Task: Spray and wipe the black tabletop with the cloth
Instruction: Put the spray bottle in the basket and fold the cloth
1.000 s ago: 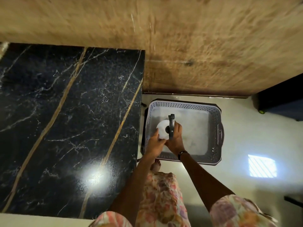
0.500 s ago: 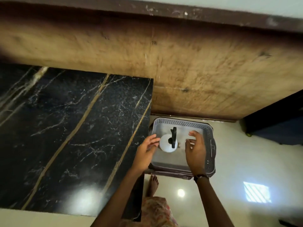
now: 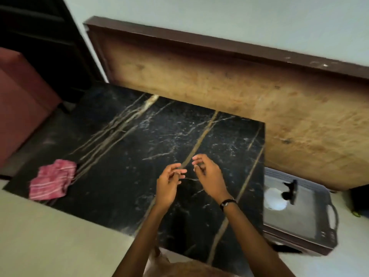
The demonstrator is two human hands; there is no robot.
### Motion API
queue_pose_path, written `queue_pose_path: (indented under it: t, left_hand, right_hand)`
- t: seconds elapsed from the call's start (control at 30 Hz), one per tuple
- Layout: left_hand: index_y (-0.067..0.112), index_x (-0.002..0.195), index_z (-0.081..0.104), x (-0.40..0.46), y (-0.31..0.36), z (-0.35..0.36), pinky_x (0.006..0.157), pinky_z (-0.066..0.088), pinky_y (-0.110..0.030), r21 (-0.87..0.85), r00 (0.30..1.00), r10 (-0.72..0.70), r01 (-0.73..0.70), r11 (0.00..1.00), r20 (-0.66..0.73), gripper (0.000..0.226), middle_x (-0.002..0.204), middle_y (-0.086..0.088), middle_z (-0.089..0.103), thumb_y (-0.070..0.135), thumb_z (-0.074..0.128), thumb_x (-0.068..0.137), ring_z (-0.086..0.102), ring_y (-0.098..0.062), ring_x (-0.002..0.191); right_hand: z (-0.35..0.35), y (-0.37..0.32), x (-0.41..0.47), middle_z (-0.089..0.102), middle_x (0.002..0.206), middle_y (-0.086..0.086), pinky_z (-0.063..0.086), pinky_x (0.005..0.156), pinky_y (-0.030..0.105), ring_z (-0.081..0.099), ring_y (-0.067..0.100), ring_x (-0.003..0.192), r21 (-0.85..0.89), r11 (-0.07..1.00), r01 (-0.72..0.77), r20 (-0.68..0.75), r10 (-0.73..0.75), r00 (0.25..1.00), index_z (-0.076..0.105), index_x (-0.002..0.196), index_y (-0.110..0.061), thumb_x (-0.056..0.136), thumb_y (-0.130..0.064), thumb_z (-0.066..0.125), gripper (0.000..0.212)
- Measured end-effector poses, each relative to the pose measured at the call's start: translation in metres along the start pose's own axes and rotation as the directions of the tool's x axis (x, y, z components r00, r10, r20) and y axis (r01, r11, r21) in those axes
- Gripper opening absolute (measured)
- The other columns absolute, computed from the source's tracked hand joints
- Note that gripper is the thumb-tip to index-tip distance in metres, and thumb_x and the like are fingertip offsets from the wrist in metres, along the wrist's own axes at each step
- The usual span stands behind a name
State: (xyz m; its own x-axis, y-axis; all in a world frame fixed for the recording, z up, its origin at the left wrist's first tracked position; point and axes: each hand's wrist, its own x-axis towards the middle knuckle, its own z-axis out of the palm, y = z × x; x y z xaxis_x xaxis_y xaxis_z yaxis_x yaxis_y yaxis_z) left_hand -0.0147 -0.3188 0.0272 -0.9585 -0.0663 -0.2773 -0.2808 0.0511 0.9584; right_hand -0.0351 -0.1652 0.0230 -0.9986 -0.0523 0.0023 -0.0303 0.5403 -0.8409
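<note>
Both hands hover over the black tabletop [image 3: 123,156], near its right half, and neither touches it as far as can be told. The left hand [image 3: 168,184] has its grip loosely spread, fingers half curled, holding nothing. The right hand [image 3: 209,174] is close beside it, grip likewise open and empty, fingertips bent toward the left hand; the two are near but apart. A dark band [image 3: 227,202] circles the right wrist.

The cloth [image 3: 53,176], red with pale stripes, lies crumpled on the tabletop near its left front corner, well apart from both hands. The tabletop itself is black with gold and white veins running from front to back.

The spray bottle [image 3: 276,198], white with a black trigger head, stands in a grey basket [image 3: 327,232] on the floor just beside the tabletop's right edge, lower than the surface. The picture is blurred there, so whether the bottle stands upright or leans cannot be told.

Behind the tabletop a brown wooden board [image 3: 219,86] with a dark top edge leans against or stands along the pale wall. At far left is a reddish seat [image 3: 22,100], and behind it a dark doorway or cabinet. Pale floor [image 3: 50,236] shows in front of the tabletop, and a bit of patterned clothing sits at the bottom edge between the forearms
</note>
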Motion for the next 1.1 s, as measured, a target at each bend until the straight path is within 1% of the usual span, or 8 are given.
queue_pose_path:
  t: [0.23,0.33,0.47,0.6,0.7,0.97,1.03,1.1]
  left_hand:
    - [0.016,0.105,0.058,0.021,-0.019,-0.193,0.072,0.052,-0.019,-0.009,0.946,-0.029,0.028,1.000,-0.323,0.018,0.093,0.000,0.069,0.006,0.045,0.097,0.065,-0.014,0.082]
    - [0.008,0.108,0.057,0.023,-0.031,-0.253,0.086,0.051,-0.036,0.024,0.884,-0.069,0.090,0.996,-0.462,0.017,0.098,-0.006,0.068,0.005,0.044,0.097,0.064,-0.025,0.093]
    - [-0.001,0.111,0.058,0.026,-0.043,-0.312,0.089,0.046,-0.041,0.148,0.738,-0.042,0.191,0.970,-0.674,0.020,0.107,-0.019,0.065,0.006,0.049,0.094,0.061,-0.036,0.100]
    - [-0.005,0.113,0.058,0.032,-0.056,-0.351,0.091,0.047,-0.044,0.238,0.675,0.009,0.248,0.939,-0.738,0.024,0.113,-0.024,0.063,0.008,0.052,0.093,0.060,-0.038,0.104]
    - [-0.005,0.113,0.059,0.039,-0.064,-0.369,0.085,0.048,-0.040,0.248,0.678,-0.004,0.275,0.929,-0.735,0.025,0.112,-0.023,0.063,0.010,0.054,0.093,0.060,-0.038,0.102]
    - [-0.003,0.111,0.059,0.054,-0.074,-0.405,0.088,0.051,-0.052,0.352,0.776,0.066,0.207,0.913,-0.627,0.025,0.111,-0.023,0.062,0.005,0.061,0.088,0.057,-0.032,0.103]
    - [-0.003,0.116,0.056,0.054,-0.070,-0.410,0.089,0.051,-0.041,0.316,0.820,0.038,0.178,0.932,-0.572,0.031,0.115,-0.022,0.061,0.007,0.062,0.087,0.057,-0.027,0.104]
    - [0.005,0.121,0.054,0.053,-0.072,-0.417,0.091,0.052,-0.043,0.293,0.861,-0.011,0.186,0.938,-0.509,0.041,0.119,-0.019,0.059,0.020,0.067,0.085,0.057,-0.031,0.110]
  right_hand:
    - [0.172,-0.080,0.052,0.066,0.091,-0.011,0.056,0.075,0.038,0.066,0.010,0.080,-0.023,1.000,0.004,0.255,0.002,0.967,0.060,0.102,-0.027,0.090,-0.015,0.055,0.018]
    - [0.232,-0.108,0.062,0.068,0.091,-0.008,0.055,0.076,0.046,0.068,0.017,0.081,-0.019,0.998,-0.052,0.358,0.056,0.932,0.062,0.098,-0.027,0.090,-0.015,0.055,0.016]
    - [0.296,-0.135,0.063,0.071,0.090,0.006,0.056,0.074,0.046,0.069,0.026,0.081,-0.036,0.993,-0.114,0.438,0.118,0.891,0.066,0.093,-0.021,0.089,-0.011,0.055,0.015]
    - [0.339,-0.156,0.065,0.072,0.091,0.013,0.056,0.075,0.035,0.069,0.028,0.083,-0.067,0.987,-0.144,0.470,0.159,0.868,0.068,0.093,-0.010,0.090,-0.010,0.054,0.014]
    - [0.363,-0.175,0.067,0.071,0.093,0.013,0.050,0.074,0.027,0.066,0.027,0.088,-0.072,0.986,-0.150,0.443,0.166,0.881,0.068,0.092,-0.004,0.091,-0.013,0.059,0.013]
    - [0.414,-0.186,0.068,0.064,0.117,0.011,0.054,0.084,0.039,0.062,0.030,0.106,-0.064,0.893,-0.445,0.336,0.439,0.833,0.053,0.119,-0.007,0.076,-0.023,0.078,0.052]
    - [0.416,-0.185,0.066,0.066,0.111,0.009,0.054,0.081,0.038,0.064,0.028,0.102,-0.054,0.903,-0.425,0.324,0.419,0.848,0.056,0.114,-0.010,0.077,-0.020,0.077,0.044]
    - [0.418,-0.183,0.061,0.066,0.105,0.007,0.053,0.079,0.033,0.062,0.023,0.098,-0.019,0.951,-0.309,0.345,0.296,0.890,0.062,0.101,-0.011,0.081,-0.018,0.073,0.023]
